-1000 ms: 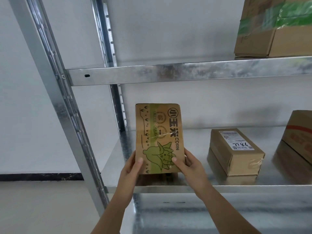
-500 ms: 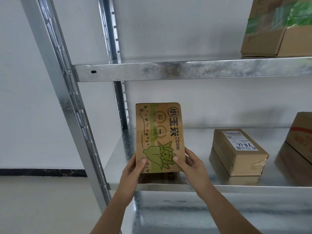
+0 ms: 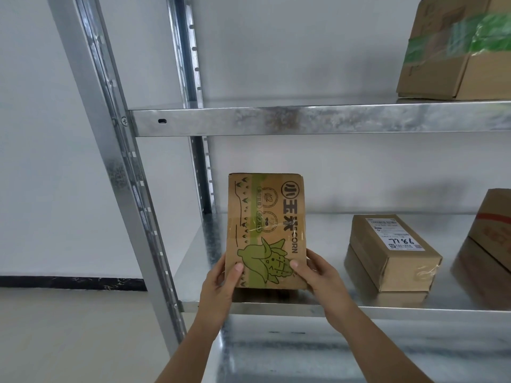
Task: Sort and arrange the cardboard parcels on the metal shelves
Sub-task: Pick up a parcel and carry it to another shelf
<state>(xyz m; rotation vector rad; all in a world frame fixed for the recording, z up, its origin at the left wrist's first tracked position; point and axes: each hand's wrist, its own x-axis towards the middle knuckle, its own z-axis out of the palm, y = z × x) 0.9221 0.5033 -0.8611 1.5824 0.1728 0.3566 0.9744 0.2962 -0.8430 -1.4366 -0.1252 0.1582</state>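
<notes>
A cardboard parcel printed with a green corn cartoon and the word CORN stands upright at the left end of the middle metal shelf. My left hand grips its lower left edge, thumb on the front face. My right hand grips its lower right edge the same way. A small parcel with a white shipping label lies flat to the right, apart from the corn parcel. Another parcel with red print shows at the right border.
The upper shelf carries a large box with green tape at its right end. Metal uprights frame the left side. A lower shelf surface shows below. White wall lies behind, beige floor to the left.
The view has shifted slightly, so the shelf and parcels appear further right. Both hands still hold the corn parcel upright in the same spot on the shelf.
</notes>
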